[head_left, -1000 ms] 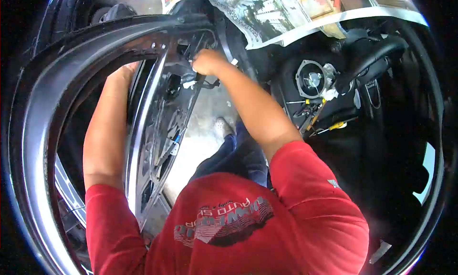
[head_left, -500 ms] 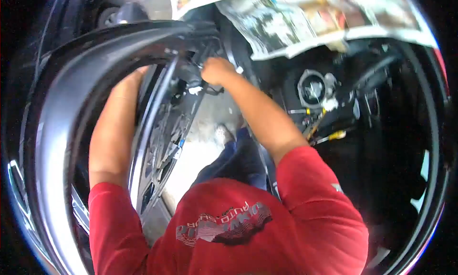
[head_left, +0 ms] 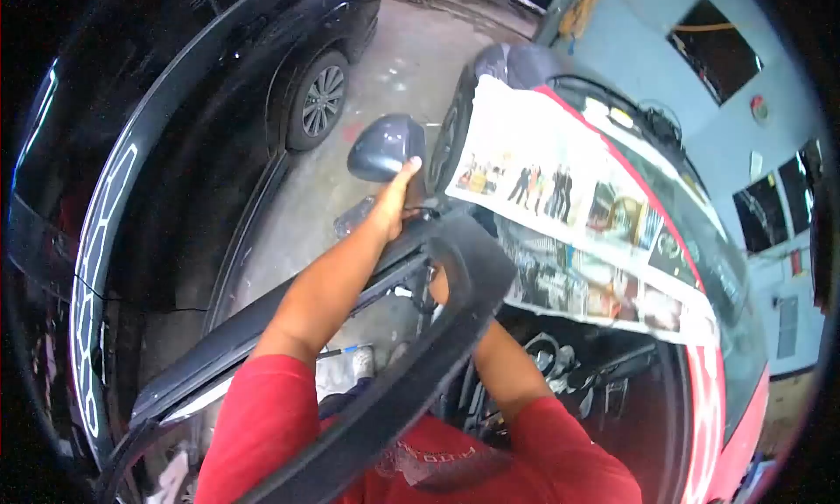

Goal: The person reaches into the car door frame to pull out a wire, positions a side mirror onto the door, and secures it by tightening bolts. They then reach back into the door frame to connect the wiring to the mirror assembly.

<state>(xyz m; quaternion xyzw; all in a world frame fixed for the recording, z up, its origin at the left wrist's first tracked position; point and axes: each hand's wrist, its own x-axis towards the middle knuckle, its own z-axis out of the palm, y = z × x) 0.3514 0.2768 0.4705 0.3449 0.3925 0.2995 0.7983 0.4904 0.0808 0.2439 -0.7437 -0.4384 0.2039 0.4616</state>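
A dark grey side mirror stands out from the front corner of the car door. My left hand is closed on the mirror near its base, one finger reaching up along the housing. The black door window frame crosses in front of me. Behind it, on the inner side of the door, is my right hand, mostly covered by the frame. Its fingers are hidden, so what they touch cannot be seen.
Newspaper sheets cover the red car's windshield area. A dark car with a silver wheel stands to the left across the concrete floor. Inside the open cabin lies a round speaker-like part. A blue wall rises at the right.
My view has swung up and forward. My left hand has moved from inside the door to the side mirror outside. My right hand has become mostly hidden behind the window frame.
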